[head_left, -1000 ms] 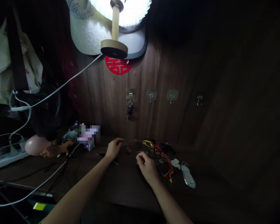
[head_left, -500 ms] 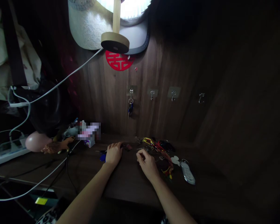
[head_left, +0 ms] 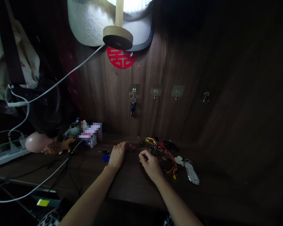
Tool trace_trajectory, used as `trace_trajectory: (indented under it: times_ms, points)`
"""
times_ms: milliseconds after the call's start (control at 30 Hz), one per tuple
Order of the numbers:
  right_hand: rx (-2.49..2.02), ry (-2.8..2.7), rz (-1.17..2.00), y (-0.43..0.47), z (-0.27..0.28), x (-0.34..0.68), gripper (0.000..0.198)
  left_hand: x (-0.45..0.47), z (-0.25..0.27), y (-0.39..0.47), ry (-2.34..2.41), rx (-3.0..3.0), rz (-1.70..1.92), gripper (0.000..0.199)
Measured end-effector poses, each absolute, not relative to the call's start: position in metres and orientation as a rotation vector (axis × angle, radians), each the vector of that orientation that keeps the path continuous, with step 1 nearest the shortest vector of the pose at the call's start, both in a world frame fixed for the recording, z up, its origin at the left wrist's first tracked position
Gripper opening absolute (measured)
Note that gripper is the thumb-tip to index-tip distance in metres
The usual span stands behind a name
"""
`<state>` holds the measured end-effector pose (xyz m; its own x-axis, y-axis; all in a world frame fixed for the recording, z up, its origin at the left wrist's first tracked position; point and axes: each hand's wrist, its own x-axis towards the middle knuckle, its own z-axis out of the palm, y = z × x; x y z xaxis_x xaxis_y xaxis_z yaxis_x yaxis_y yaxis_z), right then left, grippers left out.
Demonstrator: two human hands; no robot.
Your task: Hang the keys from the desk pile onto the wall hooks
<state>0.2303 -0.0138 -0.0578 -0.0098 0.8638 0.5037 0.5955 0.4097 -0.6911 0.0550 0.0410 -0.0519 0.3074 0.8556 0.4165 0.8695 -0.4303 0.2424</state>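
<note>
Lying beside one hand [head_left: 118, 154] (left): a key [head_left: 105, 152].

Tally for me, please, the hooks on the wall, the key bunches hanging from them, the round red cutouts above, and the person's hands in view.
Wall hooks: 4
Hanging key bunch: 1
Round red cutout: 1
Hands (left hand, right hand): 2
Total: 8
</note>
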Motion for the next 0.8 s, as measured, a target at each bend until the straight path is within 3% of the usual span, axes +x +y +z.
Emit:
trace_trajectory:
  times_ms: [267,500,800]
  points:
    - [-1.293,-1.572,0.469,-0.003,-0.054,0.232,0.019,0.054,-0.045,0.031,-1.323,-2.548,-1.493,0.027]
    - [-1.123,-1.669,0.520,0.010,-0.035,0.211,0.025,0.056,-0.051,0.034,-1.139,-2.416,-1.739,0.020]
    - [-1.106,-1.572,0.439,0.018,-0.064,0.187,0.010,0.058,-0.057,0.039,-1.177,-2.365,-1.855,0.018]
